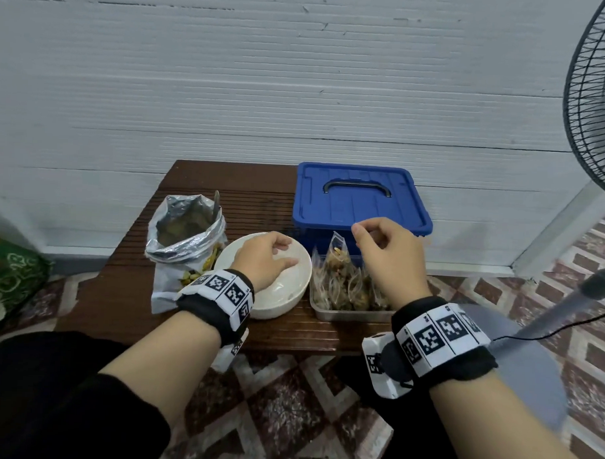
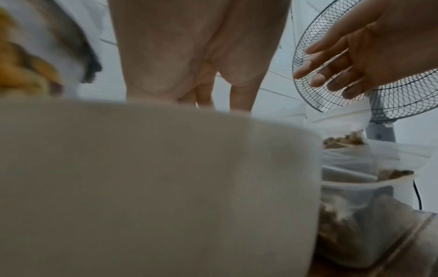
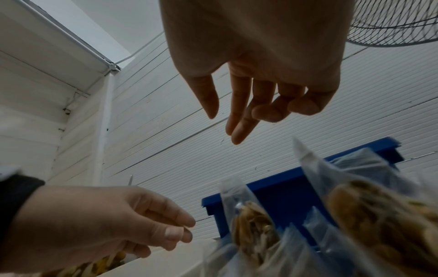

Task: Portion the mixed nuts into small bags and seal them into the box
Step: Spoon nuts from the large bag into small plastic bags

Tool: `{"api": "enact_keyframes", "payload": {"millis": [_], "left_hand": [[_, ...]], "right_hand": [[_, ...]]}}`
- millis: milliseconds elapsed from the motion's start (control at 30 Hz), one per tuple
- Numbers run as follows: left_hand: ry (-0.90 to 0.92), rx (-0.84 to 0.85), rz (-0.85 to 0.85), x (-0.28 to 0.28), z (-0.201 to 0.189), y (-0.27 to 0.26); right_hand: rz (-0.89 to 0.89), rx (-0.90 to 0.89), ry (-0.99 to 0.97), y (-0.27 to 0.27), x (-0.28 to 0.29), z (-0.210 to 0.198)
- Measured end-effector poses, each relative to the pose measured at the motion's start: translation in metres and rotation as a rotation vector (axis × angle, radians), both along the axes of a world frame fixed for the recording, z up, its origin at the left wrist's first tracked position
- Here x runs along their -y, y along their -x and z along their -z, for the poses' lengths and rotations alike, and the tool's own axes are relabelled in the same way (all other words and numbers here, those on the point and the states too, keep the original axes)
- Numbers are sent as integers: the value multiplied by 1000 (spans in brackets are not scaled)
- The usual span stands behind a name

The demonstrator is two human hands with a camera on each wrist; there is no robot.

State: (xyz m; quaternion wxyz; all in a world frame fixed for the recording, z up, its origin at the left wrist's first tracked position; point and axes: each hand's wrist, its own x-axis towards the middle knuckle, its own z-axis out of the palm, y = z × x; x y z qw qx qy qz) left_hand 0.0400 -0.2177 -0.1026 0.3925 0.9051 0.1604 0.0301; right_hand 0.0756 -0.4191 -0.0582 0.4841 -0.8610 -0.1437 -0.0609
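On the desk (image 1: 120, 291), from left to right: open foil bag (image 1: 186, 239); white bowl (image 1: 285, 297) under left hand (image 1: 264, 259), fingertips pinching a small scrap; tray (image 1: 346, 315) of filled small bags (image 1: 340, 275); right hand (image 1: 389, 253) above, fingers loose, empty; farther back, lidded blue box (image 1: 360, 197).

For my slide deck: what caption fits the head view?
Left hand over white bowl, right hand above tray of filled bags.

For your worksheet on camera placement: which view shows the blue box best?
The head view: the whole blue box shows, lid on and handle visible. The right wrist view shows only a part of it behind the small bags. The left wrist view shows none.
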Motion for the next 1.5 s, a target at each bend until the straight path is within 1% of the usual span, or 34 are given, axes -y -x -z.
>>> {"api": "enact_keyframes", "payload": {"millis": [67,133,233,333,433,500,567,667,767,933,1133,1200,1300,1367,1433,1500], "left_hand": [[-85,-58,-11,-11,5,6],[-169,-164,4,-20,14,11],[-333,-337,87,-26,24,17],[-439,-361,144,-24,24,20],[-455,-323,164,-21,24,18],[-419,-300,141,-20,25,16],[-363,-271,83,-20,25,15],[-223,-163,-8,-24,27,16],[-150,-33,-36,-27,27,20],[-28,110,-45,-33,27,27],[129,184,-3,-33,23,33],[179,201,24,-33,21,34],[268,195,28,-33,19,34],[312,161,57,-34,18,35],[333,143,104,-35,16,35],[329,185,120,-34,12,35]], "right_hand": [[-36,46,1,8,-10,1],[-90,80,8,17,-22,5],[-140,132,23,27,-40,20],[-180,180,40,35,-50,37],[-222,219,62,39,-53,47],[-239,236,84,41,-54,51],[-238,245,95,41,-54,56],[-232,262,128,40,-55,62],[-233,272,190,39,-56,68],[-191,280,221,36,-60,71],[-145,263,245,31,-64,76],[-156,236,214,29,-64,75],[-148,210,63,30,-64,71],[-136,199,-11,29,-63,67],[-157,219,-22,29,-64,65],[-190,243,-6,29,-64,64]]}}
